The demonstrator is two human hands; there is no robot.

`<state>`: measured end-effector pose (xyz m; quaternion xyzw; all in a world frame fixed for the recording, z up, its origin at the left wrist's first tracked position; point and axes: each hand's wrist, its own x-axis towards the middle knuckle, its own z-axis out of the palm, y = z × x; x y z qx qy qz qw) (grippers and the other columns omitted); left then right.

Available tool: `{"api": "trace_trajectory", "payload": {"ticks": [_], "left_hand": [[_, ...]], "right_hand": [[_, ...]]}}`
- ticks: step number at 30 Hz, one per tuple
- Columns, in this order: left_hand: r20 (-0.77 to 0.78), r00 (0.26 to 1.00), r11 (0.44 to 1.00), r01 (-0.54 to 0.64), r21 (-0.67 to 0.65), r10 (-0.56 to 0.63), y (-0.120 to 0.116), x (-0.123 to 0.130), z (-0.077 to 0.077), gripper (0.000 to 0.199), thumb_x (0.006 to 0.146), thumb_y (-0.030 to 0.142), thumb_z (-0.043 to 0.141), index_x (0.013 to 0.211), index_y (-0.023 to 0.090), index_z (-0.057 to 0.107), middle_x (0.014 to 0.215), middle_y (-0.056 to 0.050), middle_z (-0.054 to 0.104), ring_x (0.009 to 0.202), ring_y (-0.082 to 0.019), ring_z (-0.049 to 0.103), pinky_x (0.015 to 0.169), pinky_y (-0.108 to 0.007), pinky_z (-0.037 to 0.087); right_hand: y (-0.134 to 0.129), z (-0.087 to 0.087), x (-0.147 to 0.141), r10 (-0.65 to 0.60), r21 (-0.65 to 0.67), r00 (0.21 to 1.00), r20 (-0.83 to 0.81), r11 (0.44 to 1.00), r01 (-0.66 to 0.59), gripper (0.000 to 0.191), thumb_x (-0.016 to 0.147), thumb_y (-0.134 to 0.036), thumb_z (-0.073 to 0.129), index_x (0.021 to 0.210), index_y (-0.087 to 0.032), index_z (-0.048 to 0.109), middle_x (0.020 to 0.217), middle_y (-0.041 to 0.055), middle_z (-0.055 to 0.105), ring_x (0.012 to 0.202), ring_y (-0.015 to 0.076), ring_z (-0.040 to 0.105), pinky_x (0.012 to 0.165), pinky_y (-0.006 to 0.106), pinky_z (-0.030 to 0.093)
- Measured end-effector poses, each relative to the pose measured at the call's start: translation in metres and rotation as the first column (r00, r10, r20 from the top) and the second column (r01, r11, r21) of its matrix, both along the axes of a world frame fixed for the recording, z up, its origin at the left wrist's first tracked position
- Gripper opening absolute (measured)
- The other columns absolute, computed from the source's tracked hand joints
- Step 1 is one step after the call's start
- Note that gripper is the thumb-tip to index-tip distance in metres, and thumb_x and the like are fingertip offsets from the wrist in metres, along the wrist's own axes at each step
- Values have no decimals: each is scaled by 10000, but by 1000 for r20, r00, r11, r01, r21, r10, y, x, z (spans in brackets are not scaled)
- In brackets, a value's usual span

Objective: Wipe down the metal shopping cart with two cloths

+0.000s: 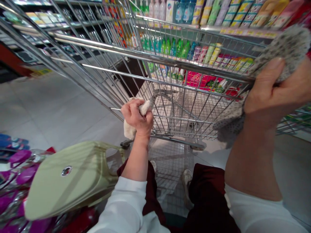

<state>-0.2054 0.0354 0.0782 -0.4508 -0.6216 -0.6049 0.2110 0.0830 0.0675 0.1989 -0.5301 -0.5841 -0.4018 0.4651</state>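
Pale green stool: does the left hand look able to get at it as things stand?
Probably yes: the stool stands beside the left forearm, with no visible barrier between. But the left hand is closed around a cream cloth at the shopping cart, so it would likely need freeing first.

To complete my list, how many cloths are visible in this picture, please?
2: a cream cloth in the left hand, and a grey speckled cloth in the right hand. Others may be hidden.

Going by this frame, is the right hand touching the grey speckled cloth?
Touching. The head view shows the right hand gripping the grey speckled cloth, with fabric showing both above and below the grip.
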Motion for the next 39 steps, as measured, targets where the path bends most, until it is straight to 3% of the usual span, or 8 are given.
{"api": "trace_trajectory", "payload": {"ticks": [9, 15, 20, 24, 29, 32, 35, 39], "left_hand": [[-59, 995, 971, 97, 219, -86, -9, 9, 42, 338, 778, 131, 480, 1101, 197, 552, 1162, -82, 516, 1187, -201, 518, 1096, -432, 426], [-19, 999, 997, 43, 67, -42, 2, 14, 5, 308, 725, 155, 516, 1027, 201, 554, 1117, -85, 528, 1151, -229, 540, 1075, -437, 434], [-129, 982, 981, 154, 115, -139, -1, 10, -21, 287, 716, 162, 556, 1001, 194, 582, 1042, -76, 546, 1063, -221, 549, 1000, -408, 464], [-163, 972, 960, 202, 193, -172, -1, 8, -19, 287, 731, 117, 543, 1001, 201, 594, 1051, -53, 534, 1036, -195, 546, 967, -386, 474], [-57, 972, 897, 231, 377, -227, 1, 15, 12, 268, 875, 218, 483, 1130, 227, 566, 1198, -57, 456, 1184, -213, 501, 1120, -454, 374], [-47, 961, 914, 275, 299, -274, 0, 24, 25, 297, 905, 263, 484, 1195, 242, 542, 1258, -72, 443, 1262, -242, 467, 1162, -467, 333], [-85, 965, 953, 259, 160, -248, 1, 35, 19, 325, 847, 213, 552, 1172, 225, 569, 1257, -83, 467, 1238, -250, 486, 1127, -459, 385], [-153, 970, 961, 216, 172, -191, 2, 37, -7, 335, 748, 131, 576, 1070, 218, 617, 1195, -62, 494, 1125, -227, 529, 998, -419, 484]], "right_hand": [[2, 0, 0, -22, -16, 1000, -16, 1000, 22, 659, 1019, -511, 157, 806, -111, 636, 789, 147, 660, 816, 253, 685, 662, 374, 395], [3, -2, 2, -42, 16, 999, -35, 999, 42, 649, 1022, -501, 166, 811, -111, 639, 812, 149, 664, 871, 286, 686, 692, 395, 399], [5, -3, 1, -57, -6, 998, -20, 998, 57, 649, 1030, -524, 159, 801, -120, 611, 784, 106, 651, 853, 223, 671, 679, 354, 373], [4, -3, 2, -80, -32, 997, 7, 996, 80, 648, 1035, -511, 149, 805, -108, 601, 791, 109, 643, 840, 213, 663, 675, 351, 341], [-1, -1, 1, 1, -93, 999, -34, 996, -4, 651, 1032, -535, 144, 836, -99, 586, 827, 125, 639, 880, 226, 652, 718, 388, 353], [0, -3, 2, -33, -78, 999, -40, 996, 30, 665, 1036, -533, 151, 850, -86, 606, 854, 136, 653, 916, 254, 661, 718, 398, 321], [2, -5, 4, -65, -34, 997, -45, 997, 64, 656, 1038, -530, 168, 845, -90, 615, 863, 119, 661, 936, 271, 668, 717, 398, 302], [1, -5, 3, -72, -38, 997, -25, 997, 71, 643, 1041, -516, 170, 864, -94, 622, 874, 116, 668, 953, 270, 672, 713, 388, 302]]}}
